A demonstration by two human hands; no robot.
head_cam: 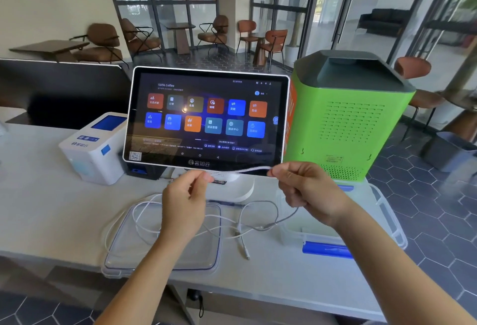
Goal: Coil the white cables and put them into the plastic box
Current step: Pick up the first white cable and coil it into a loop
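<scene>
While raised, hands [242,193] apart, cable [242,170] between.

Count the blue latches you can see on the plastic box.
2. One blue latch sits on the near edge of the plastic box; the other blue latch is on the far edge, below the green machine. The right hand may hide more.

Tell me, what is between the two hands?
In the head view, a taut stretch of white cable runs from the left hand to the right hand, in front of the touchscreen.
</scene>
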